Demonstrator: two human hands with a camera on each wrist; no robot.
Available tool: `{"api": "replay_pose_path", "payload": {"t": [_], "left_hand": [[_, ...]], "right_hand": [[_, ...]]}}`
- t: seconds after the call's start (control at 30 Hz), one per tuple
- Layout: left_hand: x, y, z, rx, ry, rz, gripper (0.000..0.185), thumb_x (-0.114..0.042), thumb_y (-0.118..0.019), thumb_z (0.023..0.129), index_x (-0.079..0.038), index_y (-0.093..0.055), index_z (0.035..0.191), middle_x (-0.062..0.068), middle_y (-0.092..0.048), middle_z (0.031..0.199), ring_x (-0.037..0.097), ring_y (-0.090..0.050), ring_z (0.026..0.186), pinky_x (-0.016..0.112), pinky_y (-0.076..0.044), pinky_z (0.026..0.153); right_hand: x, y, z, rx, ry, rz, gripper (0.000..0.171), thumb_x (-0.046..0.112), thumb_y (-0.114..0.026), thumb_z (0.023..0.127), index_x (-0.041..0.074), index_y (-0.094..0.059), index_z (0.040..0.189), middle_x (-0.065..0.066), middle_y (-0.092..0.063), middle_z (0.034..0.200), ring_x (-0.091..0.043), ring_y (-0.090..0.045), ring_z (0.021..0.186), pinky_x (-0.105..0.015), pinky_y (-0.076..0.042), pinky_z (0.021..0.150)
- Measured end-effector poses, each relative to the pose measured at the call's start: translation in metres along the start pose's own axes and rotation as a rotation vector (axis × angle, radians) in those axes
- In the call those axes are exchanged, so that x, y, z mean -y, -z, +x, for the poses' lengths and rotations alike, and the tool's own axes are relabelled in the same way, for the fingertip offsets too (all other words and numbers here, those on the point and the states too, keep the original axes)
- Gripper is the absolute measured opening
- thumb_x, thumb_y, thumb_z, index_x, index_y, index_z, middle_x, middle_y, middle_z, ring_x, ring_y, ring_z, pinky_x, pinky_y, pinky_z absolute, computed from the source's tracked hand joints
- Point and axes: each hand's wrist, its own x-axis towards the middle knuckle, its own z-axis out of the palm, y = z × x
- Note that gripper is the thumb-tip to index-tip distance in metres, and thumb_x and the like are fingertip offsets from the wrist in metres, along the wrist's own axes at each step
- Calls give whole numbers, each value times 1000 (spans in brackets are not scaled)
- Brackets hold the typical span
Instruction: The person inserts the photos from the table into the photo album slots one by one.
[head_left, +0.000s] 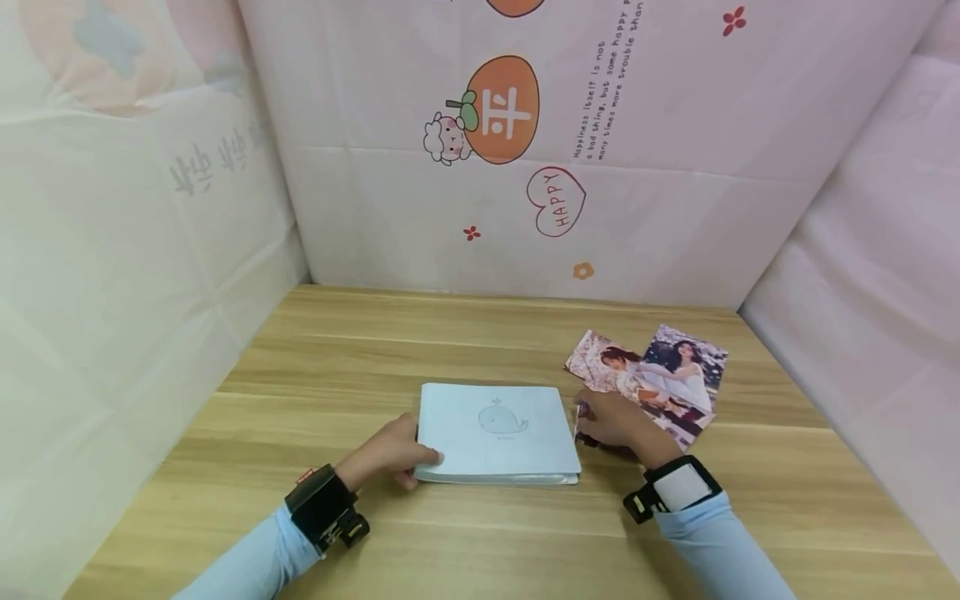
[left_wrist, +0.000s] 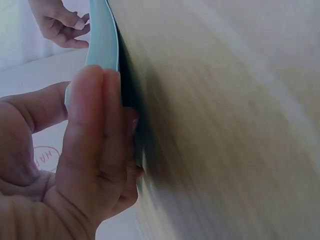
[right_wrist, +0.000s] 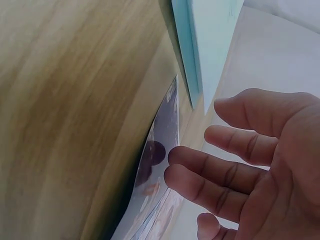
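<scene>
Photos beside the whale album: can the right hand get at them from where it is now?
Probably yes. The right hand sits at the album's right edge, fingers loosely spread, holding nothing, over the near corner of the photos. Nothing lies between them, and the left hand grips the album's far side.

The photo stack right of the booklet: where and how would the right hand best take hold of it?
Probably at the near-left corner of the photos, coming from the booklet side. The right wrist view shows that edge curling up off the table, leaving a gap for fingertips. The right hand already hovers there with loose fingers, so a thumb-over, fingers-under pinch looks easiest.
</scene>
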Motion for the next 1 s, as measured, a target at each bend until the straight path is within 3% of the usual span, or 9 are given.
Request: {"api": "replay_pose_path", "payload": {"t": [0.23, 0.53, 0.77, 0.9, 1.0], "left_hand": [[-1, 3, 8, -46, -24, 63, 59, -16, -74, 78, 13, -39, 116, 15, -54, 69, 19, -56, 43, 28, -48, 41], [-2, 4, 7, -65, -21, 76, 42, -16, -76, 77, 3, -47, 101, 14, -55, 68, 18, -56, 44, 28, -48, 41], [2, 3, 6, -79, -26, 67, 50, -18, -76, 78, 4, -45, 111, 14, -56, 71, 19, -55, 43, 28, -47, 41], [-1, 4, 6, -136, -110, 216, 64, -26, -78, 76, 8, -44, 119, 20, -60, 89, 22, -60, 59, 32, -49, 51], [-4, 6, 5, -170, -234, 387, 67, -33, -78, 73, 5, -49, 120, 19, -61, 102, 22, -59, 79, 35, -48, 64]], "right_hand": [[-3, 2, 0, -17, 26, -4, 29, 12, -63, 84, 0, -58, 110, -3, -59, 83, -17, -52, 71, -38, -46, 68], [-2, 4, -3, -3, 10, -5, 27, 13, -64, 84, 3, -59, 109, -4, -60, 85, -18, -52, 72, -40, -46, 70], [-2, 2, -5, 2, 38, -5, 25, 12, -63, 85, 2, -59, 108, -3, -58, 83, -17, -50, 70, -38, -46, 67], [-4, 0, -6, 14, 64, 18, 23, 11, -62, 86, 2, -58, 107, -1, -56, 81, -14, -49, 68, -34, -44, 64], [-5, -4, -9, 19, 119, -7, 21, 9, -63, 85, 3, -59, 105, 0, -54, 80, -13, -46, 67, -32, -42, 61]]}}
